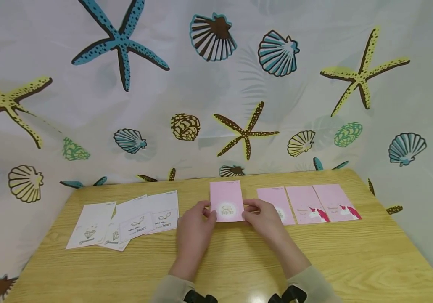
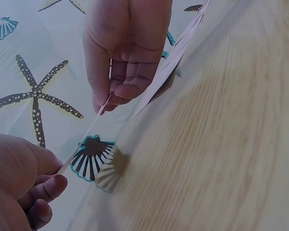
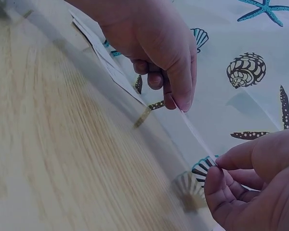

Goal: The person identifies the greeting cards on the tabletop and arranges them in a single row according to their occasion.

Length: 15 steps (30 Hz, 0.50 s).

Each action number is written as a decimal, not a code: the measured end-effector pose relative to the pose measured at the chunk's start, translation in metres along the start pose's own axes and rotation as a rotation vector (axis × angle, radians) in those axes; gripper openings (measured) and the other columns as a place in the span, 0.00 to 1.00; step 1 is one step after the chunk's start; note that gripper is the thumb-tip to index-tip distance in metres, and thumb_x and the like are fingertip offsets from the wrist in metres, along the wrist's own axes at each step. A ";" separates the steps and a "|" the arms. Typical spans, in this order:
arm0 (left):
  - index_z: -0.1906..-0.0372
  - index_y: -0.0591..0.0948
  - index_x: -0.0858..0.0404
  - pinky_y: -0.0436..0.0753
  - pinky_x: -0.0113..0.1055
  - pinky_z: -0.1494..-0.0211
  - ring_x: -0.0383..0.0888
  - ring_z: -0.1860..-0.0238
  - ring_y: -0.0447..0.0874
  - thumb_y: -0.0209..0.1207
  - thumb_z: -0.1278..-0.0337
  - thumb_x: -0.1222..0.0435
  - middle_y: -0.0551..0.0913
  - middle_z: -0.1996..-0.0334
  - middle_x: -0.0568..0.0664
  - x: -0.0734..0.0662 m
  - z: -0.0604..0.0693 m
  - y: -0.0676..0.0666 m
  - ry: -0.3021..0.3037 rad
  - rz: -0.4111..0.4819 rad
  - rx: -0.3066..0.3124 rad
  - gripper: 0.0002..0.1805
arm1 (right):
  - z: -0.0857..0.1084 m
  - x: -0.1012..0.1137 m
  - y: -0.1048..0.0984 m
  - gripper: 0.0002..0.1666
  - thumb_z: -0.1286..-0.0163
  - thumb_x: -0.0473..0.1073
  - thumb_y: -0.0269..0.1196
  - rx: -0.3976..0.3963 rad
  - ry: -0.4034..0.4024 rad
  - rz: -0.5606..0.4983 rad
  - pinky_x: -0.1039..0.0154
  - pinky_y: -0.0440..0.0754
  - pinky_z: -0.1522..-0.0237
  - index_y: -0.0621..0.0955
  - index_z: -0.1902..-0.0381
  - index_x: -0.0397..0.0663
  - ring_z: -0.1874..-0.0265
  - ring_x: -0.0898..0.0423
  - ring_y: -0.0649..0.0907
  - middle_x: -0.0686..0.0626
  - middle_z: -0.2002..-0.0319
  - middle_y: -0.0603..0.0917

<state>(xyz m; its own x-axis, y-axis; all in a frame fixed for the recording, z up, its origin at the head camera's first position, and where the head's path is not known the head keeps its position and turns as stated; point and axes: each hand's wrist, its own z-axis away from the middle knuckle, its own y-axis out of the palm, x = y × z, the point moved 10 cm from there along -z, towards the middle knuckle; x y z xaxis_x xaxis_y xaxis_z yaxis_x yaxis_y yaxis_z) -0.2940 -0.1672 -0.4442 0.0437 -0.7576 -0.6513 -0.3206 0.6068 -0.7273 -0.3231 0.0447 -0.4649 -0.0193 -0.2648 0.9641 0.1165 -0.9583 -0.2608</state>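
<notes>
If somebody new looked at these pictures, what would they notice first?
In the head view, probably the big blue starfish printed high on the backdrop, left of centre. Next, the pink card in the middle, pinched between the left grip and right grip. Two pink unicorn cards stand out too, on the right side of the table.

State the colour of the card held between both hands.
The held card is pink; the head view shows it best.

Screened-off table corner; home or studio, hard to say, since cloth hides room beyond. Signs: pale fabric hung behind table and along both sides, printed with starfish and seashells; tabletop light wood-grain, patch of glare on near part.
</notes>
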 end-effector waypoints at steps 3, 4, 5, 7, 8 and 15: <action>0.39 0.89 0.60 0.82 0.46 0.57 0.47 0.64 0.83 0.71 0.28 0.61 0.90 0.62 0.46 -0.006 0.001 0.005 0.004 0.001 0.009 0.17 | 0.001 0.001 -0.008 0.24 0.26 0.32 0.68 -0.013 -0.022 0.062 0.57 0.88 0.54 0.86 0.34 0.38 0.58 0.54 0.88 0.45 0.52 0.86; 0.39 0.89 0.60 0.82 0.46 0.57 0.47 0.64 0.83 0.71 0.28 0.61 0.89 0.62 0.46 -0.008 0.001 0.007 0.005 0.000 0.012 0.17 | 0.002 0.001 -0.011 0.23 0.26 0.32 0.68 -0.017 -0.028 0.081 0.58 0.88 0.55 0.86 0.34 0.38 0.59 0.54 0.88 0.45 0.53 0.87; 0.39 0.89 0.60 0.81 0.46 0.56 0.47 0.64 0.83 0.71 0.28 0.61 0.89 0.62 0.45 -0.010 0.001 0.009 0.006 -0.001 0.016 0.18 | 0.002 0.002 -0.014 0.23 0.27 0.32 0.68 -0.023 -0.036 0.104 0.59 0.86 0.57 0.86 0.35 0.38 0.59 0.55 0.88 0.46 0.54 0.87; 0.39 0.89 0.60 0.80 0.46 0.57 0.47 0.65 0.82 0.72 0.28 0.60 0.89 0.63 0.45 -0.012 0.001 0.014 0.010 -0.004 0.020 0.17 | 0.003 0.002 -0.018 0.23 0.27 0.32 0.69 -0.034 -0.046 0.132 0.61 0.84 0.58 0.87 0.36 0.37 0.60 0.55 0.87 0.47 0.55 0.87; 0.39 0.89 0.60 0.80 0.45 0.56 0.47 0.65 0.81 0.72 0.28 0.60 0.89 0.63 0.45 -0.013 0.001 0.016 0.009 -0.006 0.023 0.18 | 0.003 0.002 -0.021 0.23 0.28 0.32 0.69 -0.038 -0.049 0.144 0.62 0.84 0.59 0.87 0.36 0.37 0.60 0.55 0.87 0.47 0.55 0.87; 0.40 0.90 0.59 0.80 0.40 0.62 0.45 0.68 0.80 0.72 0.29 0.60 0.88 0.64 0.44 -0.021 0.004 0.026 0.021 0.002 0.032 0.17 | 0.005 -0.004 -0.032 0.22 0.27 0.32 0.70 -0.063 -0.026 0.188 0.64 0.84 0.60 0.87 0.37 0.37 0.62 0.56 0.87 0.47 0.56 0.88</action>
<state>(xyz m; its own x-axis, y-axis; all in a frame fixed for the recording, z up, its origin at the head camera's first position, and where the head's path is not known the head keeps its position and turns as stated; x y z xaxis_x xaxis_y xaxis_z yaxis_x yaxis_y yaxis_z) -0.2996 -0.1340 -0.4503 0.0233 -0.7610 -0.6483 -0.2906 0.6153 -0.7328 -0.3220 0.0766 -0.4604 0.0228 -0.4373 0.8990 0.0531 -0.8974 -0.4379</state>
